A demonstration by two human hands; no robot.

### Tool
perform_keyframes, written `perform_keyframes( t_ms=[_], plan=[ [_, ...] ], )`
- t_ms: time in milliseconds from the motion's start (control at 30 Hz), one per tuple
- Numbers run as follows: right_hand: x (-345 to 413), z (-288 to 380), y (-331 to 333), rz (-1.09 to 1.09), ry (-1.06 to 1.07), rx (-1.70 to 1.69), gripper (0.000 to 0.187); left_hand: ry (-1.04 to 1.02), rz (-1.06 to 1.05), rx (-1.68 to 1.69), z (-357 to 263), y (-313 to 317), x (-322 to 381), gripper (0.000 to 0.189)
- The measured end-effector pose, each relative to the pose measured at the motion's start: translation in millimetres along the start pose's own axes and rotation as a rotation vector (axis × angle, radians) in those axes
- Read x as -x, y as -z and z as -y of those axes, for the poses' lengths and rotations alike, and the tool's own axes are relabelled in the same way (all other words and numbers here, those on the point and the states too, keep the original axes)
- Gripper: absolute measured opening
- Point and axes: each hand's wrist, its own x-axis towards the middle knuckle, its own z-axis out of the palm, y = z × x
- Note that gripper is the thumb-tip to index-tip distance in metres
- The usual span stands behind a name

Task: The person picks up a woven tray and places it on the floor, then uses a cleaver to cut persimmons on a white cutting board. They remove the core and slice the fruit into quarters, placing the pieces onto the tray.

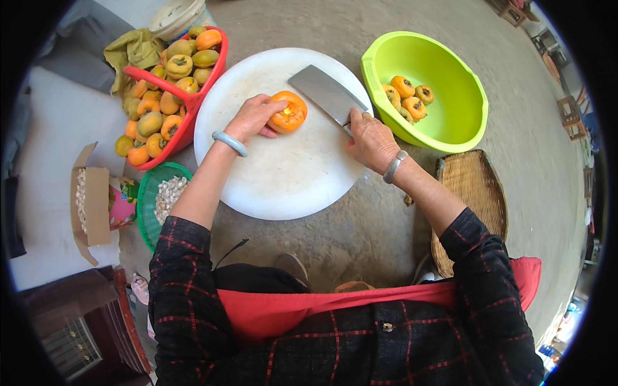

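Note:
My left hand (256, 116) grips an orange persimmon (291, 113) over a round white cutting board (270, 188); a yellowish hollow shows in the fruit's upturned face. In my right hand (372, 140) is the handle of a broad cleaver (326, 91), its blade lying flat over the board, to the right of the fruit and apart from it. Left of the board, a red plastic basket (193, 99) is heaped with orange and greenish persimmons (179, 66). On the right, a lime-green plastic basin (454, 106) holds several persimmons (414, 107) in its left part.
A green plastic basket (146, 212) with what look like garlic cloves (169, 193) stands at the lower left, beside an open cardboard box (98, 205). A woven bamboo tray (475, 193) lies below the basin. A white bucket (178, 19) stands behind the red basket.

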Motion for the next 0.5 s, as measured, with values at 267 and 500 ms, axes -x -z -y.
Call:
perform_keyframes(
  t_ms=[267,500],
  plan=[
    [-10,-5,27,-0.033,-0.143,-0.155,0.025,-0.009,0.005,0.031,0,1,-2,0.053],
    [-12,4,48,-0.079,-0.105,-0.416,0.031,0.002,-0.046,0.013,3,6,-3,0.051]
  ],
)
